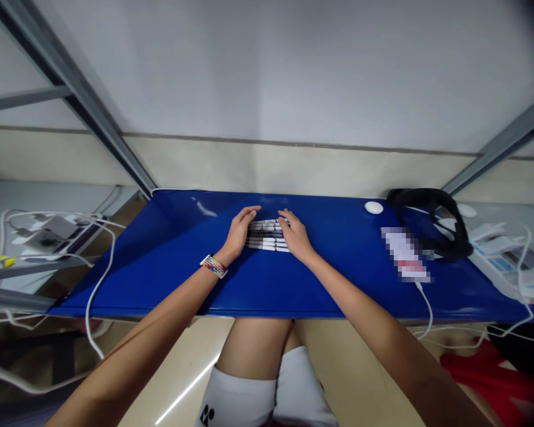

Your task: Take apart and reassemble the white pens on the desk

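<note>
Several slim white sticks with dark marks (268, 242), which look like pens or markers, lie side by side on a blue tabletop (267, 284). Their ends point left and right. My left hand (240, 230) is cupped against their left ends, its fingers stretched forward and apart from the thumb. At the right ends rests my right hand (295, 233), with its fingers also extended and the thumb near the sticks. Both hands touch or nearly touch the row, and they partly hide its ends. A colourful woven band (214, 266) circles my left wrist.
To the right lie a white oval object (374, 207), a black strap-like headset (460, 228) and a blurred-out phone-like item (404, 255) on a white cable (428, 308). Power strips and cables (48, 237) sit at the left. Grey metal posts (84, 112) flank the table before a wall.
</note>
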### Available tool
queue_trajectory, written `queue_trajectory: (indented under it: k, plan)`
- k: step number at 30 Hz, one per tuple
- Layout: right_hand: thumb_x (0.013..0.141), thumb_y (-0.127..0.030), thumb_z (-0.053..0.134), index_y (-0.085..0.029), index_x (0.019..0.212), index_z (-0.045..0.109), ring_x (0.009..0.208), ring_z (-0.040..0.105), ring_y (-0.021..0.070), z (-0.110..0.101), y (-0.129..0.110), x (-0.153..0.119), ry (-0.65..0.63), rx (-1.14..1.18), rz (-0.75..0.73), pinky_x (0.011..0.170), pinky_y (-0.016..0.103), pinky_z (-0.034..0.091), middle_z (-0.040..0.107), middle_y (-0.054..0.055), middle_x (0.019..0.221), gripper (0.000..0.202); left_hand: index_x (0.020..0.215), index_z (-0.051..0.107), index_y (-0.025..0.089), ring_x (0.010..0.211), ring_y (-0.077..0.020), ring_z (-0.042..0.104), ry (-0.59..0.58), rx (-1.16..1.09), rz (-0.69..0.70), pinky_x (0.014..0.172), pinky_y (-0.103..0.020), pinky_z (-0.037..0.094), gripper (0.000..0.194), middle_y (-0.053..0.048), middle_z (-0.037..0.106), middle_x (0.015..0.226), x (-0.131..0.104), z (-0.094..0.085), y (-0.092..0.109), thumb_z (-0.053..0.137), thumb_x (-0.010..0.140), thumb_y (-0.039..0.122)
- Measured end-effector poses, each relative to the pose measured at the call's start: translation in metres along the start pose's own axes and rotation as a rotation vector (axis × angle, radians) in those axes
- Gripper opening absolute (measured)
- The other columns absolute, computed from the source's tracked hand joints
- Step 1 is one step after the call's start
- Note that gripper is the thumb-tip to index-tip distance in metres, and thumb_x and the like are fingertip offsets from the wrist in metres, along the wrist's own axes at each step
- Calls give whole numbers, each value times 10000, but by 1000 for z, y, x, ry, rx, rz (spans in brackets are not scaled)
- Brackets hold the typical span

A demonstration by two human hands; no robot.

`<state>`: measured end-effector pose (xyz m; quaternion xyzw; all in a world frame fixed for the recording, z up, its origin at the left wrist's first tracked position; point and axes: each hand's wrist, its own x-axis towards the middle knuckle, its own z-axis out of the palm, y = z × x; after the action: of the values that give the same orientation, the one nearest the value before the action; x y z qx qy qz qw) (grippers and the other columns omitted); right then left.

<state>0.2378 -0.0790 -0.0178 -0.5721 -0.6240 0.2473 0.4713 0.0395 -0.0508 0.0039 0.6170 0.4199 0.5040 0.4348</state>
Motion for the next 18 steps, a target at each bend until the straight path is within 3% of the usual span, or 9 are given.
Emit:
queue_trajectory:
  k: [4, 9, 18]
  plan:
    - [1070, -386, 521, -216, 1383, 705, 1534, 498, 326, -1, 1, 3, 17, -42, 0, 1266, 559, 371, 600, 177, 1573, 401, 1219, 756, 227, 1366, -290, 612, 7, -4, -9, 1228, -443, 394, 377, -69, 738, 1374, 3, 0, -8, 553, 1012, 467]
    - [1074, -344, 511, -204, 1425, 668, 1592, 405, 349, 5, 1, 6, 32, -99, -2, 1269, 620, 340, 526, 204, 1633, 409, 1228, 743, 218, 1377, -270, 610, 18, 40, -9, 1212, -422, 418, 402, -77, 726, 1396, 4, 2, -10, 486, 1033, 458]
    - [1060, -295, 522, -200, 1304, 740, 1509, 522, 321, 10, -5, -4, 30, -78, -34, 1246, 541, 398, 609, 185, 1558, 341, 1123, 748, 211, 1325, -258, 638, 11, -5, -33, 1206, -418, 421, 350, -79, 748, 1333, -6, 5, -2, 484, 1024, 419]
